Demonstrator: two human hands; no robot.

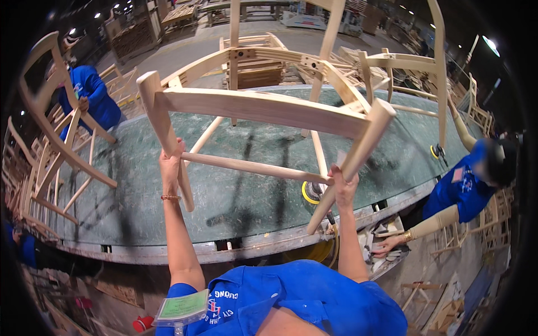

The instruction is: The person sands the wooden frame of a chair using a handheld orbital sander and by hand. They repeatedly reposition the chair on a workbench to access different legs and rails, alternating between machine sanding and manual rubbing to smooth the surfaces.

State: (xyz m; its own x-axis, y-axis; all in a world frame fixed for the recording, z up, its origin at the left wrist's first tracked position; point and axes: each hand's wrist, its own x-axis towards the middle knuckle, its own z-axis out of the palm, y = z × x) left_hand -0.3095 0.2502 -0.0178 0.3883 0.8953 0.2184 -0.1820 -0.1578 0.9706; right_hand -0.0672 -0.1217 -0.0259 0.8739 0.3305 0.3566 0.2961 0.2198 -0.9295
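Observation:
An unpainted wooden chair frame (263,106) is tilted over the green worktable (224,215), its nearer pair of legs toward me. My left hand (171,162) is closed around the left near leg, beside the end of the round stretcher (252,166). On the other side, my right hand (344,187) wraps the right near leg where the stretcher meets it. A small pale patch shows by its fingertips; I cannot make out what it is. Close to that hand, a round sander with a yellow rim (311,192) rests on the table, partly hidden by the leg.
At the far left, a person in blue (92,92) handles another wooden chair (70,134). A person on the right (462,187) reaches toward a tray of scraps (386,252) below the table edge. Another chair frame (412,64) and a second sander (436,151) are at the table's right.

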